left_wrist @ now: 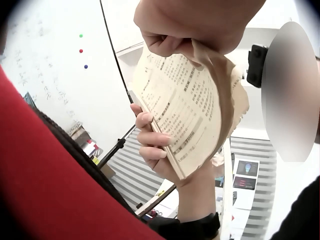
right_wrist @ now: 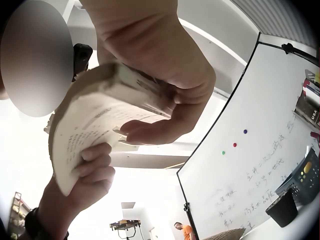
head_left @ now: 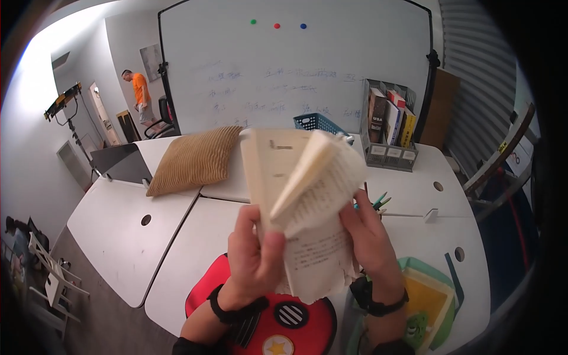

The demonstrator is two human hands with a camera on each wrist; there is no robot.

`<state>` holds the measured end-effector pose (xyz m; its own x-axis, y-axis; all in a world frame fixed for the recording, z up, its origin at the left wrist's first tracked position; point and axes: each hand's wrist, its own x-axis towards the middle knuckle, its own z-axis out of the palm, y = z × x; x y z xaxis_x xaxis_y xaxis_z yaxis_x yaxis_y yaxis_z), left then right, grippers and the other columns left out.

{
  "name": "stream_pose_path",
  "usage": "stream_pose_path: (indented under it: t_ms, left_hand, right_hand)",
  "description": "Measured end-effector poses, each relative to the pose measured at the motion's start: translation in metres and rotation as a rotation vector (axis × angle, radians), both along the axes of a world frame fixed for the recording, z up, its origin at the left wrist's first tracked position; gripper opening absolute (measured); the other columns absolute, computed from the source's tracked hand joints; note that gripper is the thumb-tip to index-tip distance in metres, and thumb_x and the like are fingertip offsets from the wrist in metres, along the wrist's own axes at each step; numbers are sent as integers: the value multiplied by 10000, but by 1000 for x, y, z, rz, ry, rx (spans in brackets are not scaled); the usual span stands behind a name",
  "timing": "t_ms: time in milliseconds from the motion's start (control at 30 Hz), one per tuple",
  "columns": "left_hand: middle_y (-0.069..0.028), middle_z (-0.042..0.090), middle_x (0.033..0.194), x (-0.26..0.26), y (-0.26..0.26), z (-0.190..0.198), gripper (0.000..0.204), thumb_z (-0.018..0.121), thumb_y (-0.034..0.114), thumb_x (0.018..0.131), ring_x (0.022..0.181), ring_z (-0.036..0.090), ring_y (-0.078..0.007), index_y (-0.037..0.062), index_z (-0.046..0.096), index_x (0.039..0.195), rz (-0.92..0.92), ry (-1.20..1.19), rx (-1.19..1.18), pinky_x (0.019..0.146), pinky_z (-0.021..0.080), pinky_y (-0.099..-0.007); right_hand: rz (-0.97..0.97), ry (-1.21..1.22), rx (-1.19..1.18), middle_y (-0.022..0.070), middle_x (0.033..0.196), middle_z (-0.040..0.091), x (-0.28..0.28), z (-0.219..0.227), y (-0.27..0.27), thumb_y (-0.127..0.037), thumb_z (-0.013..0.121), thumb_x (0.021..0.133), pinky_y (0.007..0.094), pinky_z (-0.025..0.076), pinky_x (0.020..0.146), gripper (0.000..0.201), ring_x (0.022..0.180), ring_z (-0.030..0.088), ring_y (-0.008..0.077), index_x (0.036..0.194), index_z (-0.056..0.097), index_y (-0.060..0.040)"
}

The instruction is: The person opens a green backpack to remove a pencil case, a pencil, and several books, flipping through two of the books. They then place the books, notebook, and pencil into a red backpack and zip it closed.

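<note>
Both hands hold up an open, worn paperback book point(head_left: 322, 251) with ragged lower page edges. My left hand point(head_left: 251, 254) grips its left side, the thumb lying over the page. At the right edge my right hand point(head_left: 373, 242) pinches the pages. Several leaves point(head_left: 331, 171) stand fanned up between the two sides, blurred. In the left wrist view, the fingers point(left_wrist: 152, 140) of the right hand curl round the book's edge, and printed lines cover the outer page point(left_wrist: 185, 110). The right wrist view has the left hand's fingers point(right_wrist: 97, 162) against the curved printed page point(right_wrist: 90, 125).
Below the book lies a red item point(head_left: 207, 284) with a striped disc and a star. To the right is a green pouch point(head_left: 441, 331) with a yellow panel. A corduroy cushion point(head_left: 198, 160), blue basket point(head_left: 319, 122) and grey book rack point(head_left: 390, 155) stand farther back, before a whiteboard point(head_left: 296, 65).
</note>
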<state>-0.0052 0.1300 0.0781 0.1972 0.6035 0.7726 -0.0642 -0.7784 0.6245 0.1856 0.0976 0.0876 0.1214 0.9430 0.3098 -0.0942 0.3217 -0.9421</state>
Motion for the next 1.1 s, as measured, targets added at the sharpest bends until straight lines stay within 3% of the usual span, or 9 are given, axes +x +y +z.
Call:
stream_pose_path:
  t_ms: [100, 233, 367, 500, 767, 867, 1000, 1100]
  left_hand:
    - [-82, 641, 765, 2, 2, -6, 276, 487, 214, 1033, 625, 584, -118, -35, 486, 1150, -1, -17, 149, 588, 477, -262]
    - [-28, 565, 982, 9, 1, 3, 367, 277, 285, 1102, 879, 517, -72, -12, 479, 1175, -80, -64, -37, 788, 431, -208]
    - [-22, 573, 1022, 22, 0, -8, 375, 274, 279, 1111, 908, 512, -65, -7, 500, 1200, -262, -239, -269, 826, 426, -215]
    - [-6, 559, 984, 23, -1, -9, 314, 318, 259, 1108, 863, 464, -39, 11, 509, 1128, -265, -241, -273, 790, 403, -205]
    - [-6, 559, 955, 20, -2, -4, 276, 332, 233, 1102, 830, 460, -33, 12, 497, 1092, -302, -224, -250, 756, 406, -202]
    - [-16, 568, 964, 17, -6, -2, 277, 326, 222, 1099, 829, 468, -37, 1, 493, 1097, -316, -216, -231, 752, 410, -205]
    - [-64, 608, 1059, 9, -6, -6, 438, 232, 325, 1104, 931, 546, -85, -15, 475, 1237, -221, -61, -163, 832, 444, -231]
    - [-65, 608, 1049, 11, -8, -4, 459, 225, 356, 1105, 894, 555, -91, -9, 475, 1225, -287, -99, -162, 804, 456, -232]
  right_hand:
    - [12, 184, 31, 112, 1231, 638, -4, -3, 1, -249, 486, 1072, 281, 444, 980, 387, 1110, 579, 122, 1358, 457, 11]
    - [-4, 531, -54, 98, 1243, 621, -7, -4, -4, -234, 512, 1052, 291, 432, 999, 361, 1128, 562, 131, 1322, 506, 8]
    - [-18, 568, -95, 112, 1245, 623, -9, -18, -16, -252, 528, 1036, 307, 438, 992, 380, 1134, 567, 161, 1319, 515, 1]
    - [-64, 408, -150, 126, 1247, 625, -3, -39, -31, -271, 543, 1020, 323, 444, 985, 398, 1139, 571, 191, 1316, 525, -6]
    - [-224, -194, -345, 154, 1251, 630, 22, -95, -81, -308, 574, 987, 354, 457, 970, 435, 1151, 580, 251, 1310, 544, -20]
    - [-257, -388, -419, 165, 1253, 632, 31, -114, -99, -322, 586, 974, 366, 462, 965, 448, 1155, 583, 274, 1308, 551, -25]
    - [-278, -562, -498, 179, 1255, 634, 38, -133, -122, -341, 601, 958, 382, 468, 958, 467, 1161, 588, 304, 1306, 561, -32]
    - [-290, -642, -547, 189, 1256, 636, 41, -144, -133, -355, 613, 946, 394, 473, 952, 481, 1166, 591, 327, 1304, 568, -37]
